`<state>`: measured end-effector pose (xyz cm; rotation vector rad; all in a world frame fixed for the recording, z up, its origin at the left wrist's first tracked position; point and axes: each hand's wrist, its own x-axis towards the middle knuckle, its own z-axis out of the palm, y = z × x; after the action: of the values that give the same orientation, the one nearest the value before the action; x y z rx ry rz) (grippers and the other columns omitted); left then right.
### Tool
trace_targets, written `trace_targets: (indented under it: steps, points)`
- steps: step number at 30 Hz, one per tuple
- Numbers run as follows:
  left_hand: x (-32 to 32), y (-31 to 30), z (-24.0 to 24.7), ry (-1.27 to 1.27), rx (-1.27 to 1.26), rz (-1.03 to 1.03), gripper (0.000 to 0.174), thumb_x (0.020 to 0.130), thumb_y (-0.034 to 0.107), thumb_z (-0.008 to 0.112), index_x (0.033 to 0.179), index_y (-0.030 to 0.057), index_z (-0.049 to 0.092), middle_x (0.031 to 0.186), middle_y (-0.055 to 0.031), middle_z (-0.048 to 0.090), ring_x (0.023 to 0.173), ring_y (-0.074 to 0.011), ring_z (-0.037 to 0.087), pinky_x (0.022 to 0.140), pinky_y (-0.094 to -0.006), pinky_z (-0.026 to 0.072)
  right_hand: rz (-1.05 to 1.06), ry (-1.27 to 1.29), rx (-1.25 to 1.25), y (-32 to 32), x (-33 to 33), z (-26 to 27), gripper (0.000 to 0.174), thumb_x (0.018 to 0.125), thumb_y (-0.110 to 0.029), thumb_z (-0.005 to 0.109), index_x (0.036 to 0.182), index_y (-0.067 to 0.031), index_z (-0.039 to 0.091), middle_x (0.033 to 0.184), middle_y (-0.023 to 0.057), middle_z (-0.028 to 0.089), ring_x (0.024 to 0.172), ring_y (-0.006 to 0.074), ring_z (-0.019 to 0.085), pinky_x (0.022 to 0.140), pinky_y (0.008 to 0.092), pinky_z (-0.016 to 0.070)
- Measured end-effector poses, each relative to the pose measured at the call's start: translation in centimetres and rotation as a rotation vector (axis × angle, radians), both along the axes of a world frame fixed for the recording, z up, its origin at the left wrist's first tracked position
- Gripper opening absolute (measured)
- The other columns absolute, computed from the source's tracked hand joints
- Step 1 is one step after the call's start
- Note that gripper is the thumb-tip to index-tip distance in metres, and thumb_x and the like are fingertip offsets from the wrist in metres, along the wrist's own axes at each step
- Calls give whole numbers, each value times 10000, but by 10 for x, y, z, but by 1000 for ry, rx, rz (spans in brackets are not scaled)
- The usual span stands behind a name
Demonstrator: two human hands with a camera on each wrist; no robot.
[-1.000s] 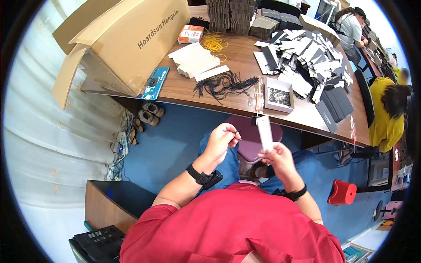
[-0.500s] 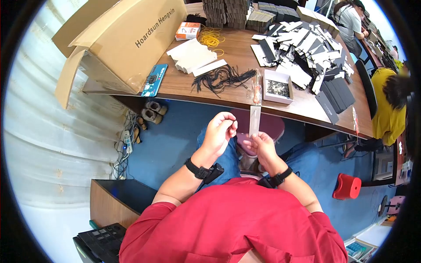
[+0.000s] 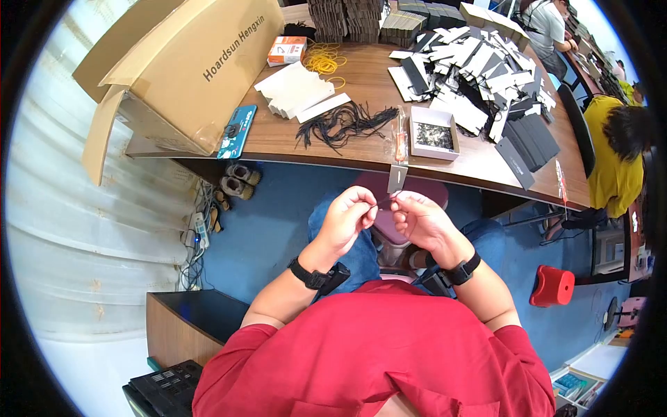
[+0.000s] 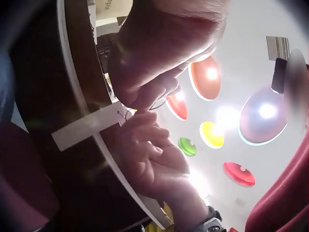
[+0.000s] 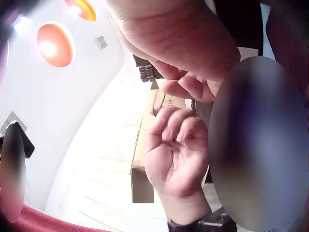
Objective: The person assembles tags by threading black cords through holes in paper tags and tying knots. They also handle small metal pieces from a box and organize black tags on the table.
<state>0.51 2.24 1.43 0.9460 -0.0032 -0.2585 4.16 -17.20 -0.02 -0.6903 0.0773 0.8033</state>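
Close together over the lap, my left hand [image 3: 346,219] and right hand [image 3: 424,221] pinch a thin black cord [image 3: 383,202] stretched between their fingertips. A narrow tag [image 3: 397,179] sticks out beyond the right fingertips toward the table edge, its grey face up. In the left wrist view the tag [image 4: 87,126] looks pale, and the cord loops [image 4: 126,115] at its end beside the fingers. The right wrist view shows the curled fingers of the left hand [image 5: 178,150] with a bit of cord above them; the tag is hidden there.
On the table [image 3: 368,83] lie loose black cords [image 3: 344,126], white cards [image 3: 292,90], a small open box [image 3: 433,133] of dark bits, and a heap of black and white tags [image 3: 479,76]. A large carton [image 3: 208,76] stands left. A purple stool [image 3: 417,198] is below the hands.
My right hand has turned the tag from standing whitish and tall to lying beyond the fingers, and moved left. Both hands are now closer, with the cord drawn between them.
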Motion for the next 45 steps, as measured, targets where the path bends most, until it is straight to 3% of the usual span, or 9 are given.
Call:
trace_targets:
  steps: [9,12,15,26,31,37,39,42,45]
  points:
    - [-5,2,-34,45,333,-75,222,902,68,462,1101,30,552,840,-51,603,744,-106,564,637,-215,435,-56,65,235,-3,9,15,79,865,-143,522,850,-80,568,812,47,596,607,138,510,518,245,382]
    - [-7,0,-36,149,229,-204,398,899,91,440,1284,0,481,1200,-110,575,1099,-167,542,897,-294,438,-4,-233,-63,-7,14,13,82,872,-134,538,844,-64,570,679,35,565,514,104,458,462,222,342]
    - [4,-5,-41,-137,325,-114,423,883,74,443,1298,-5,468,1282,-116,522,1203,-180,473,1002,-348,375,214,-459,-537,-4,14,22,92,879,-123,563,833,-48,588,593,8,533,466,68,425,431,199,315]
    - [48,-28,-24,-299,564,171,79,876,51,620,931,-5,624,828,-42,652,739,-94,611,677,-227,503,-52,-672,-963,6,27,53,110,878,-95,572,857,8,604,644,45,613,459,78,524,429,215,411]
    - [48,-33,-41,-239,565,215,100,876,87,633,928,2,630,793,-28,633,645,-72,570,582,-210,476,-239,-577,-840,7,27,0,118,896,-106,572,884,10,590,660,56,612,465,86,522,434,219,419]
    - [58,-35,-52,-399,648,316,108,875,81,625,881,-24,647,769,-34,642,689,-93,590,630,-235,480,-182,-472,-709,10,31,-8,88,892,-102,578,883,-17,600,684,57,623,470,79,515,434,208,402]
    - [56,-38,-58,-171,420,196,144,866,83,641,948,-31,675,815,-58,671,729,-98,594,675,-247,479,-76,-399,-718,5,34,-12,97,899,-140,594,902,-46,615,719,32,632,508,52,512,448,182,362]
    - [51,-43,-61,-136,408,193,139,875,95,641,967,1,688,789,-15,636,612,-33,498,500,-182,325,-37,-279,-632,-1,36,-16,106,891,-152,614,902,-47,626,776,12,631,522,48,513,458,176,373]
    - [48,-47,-67,-205,461,266,124,868,95,651,942,6,696,840,-12,618,658,-46,518,533,-187,373,-36,-325,-707,-1,39,-14,116,891,-159,620,904,-44,632,773,1,624,525,49,514,468,175,385]
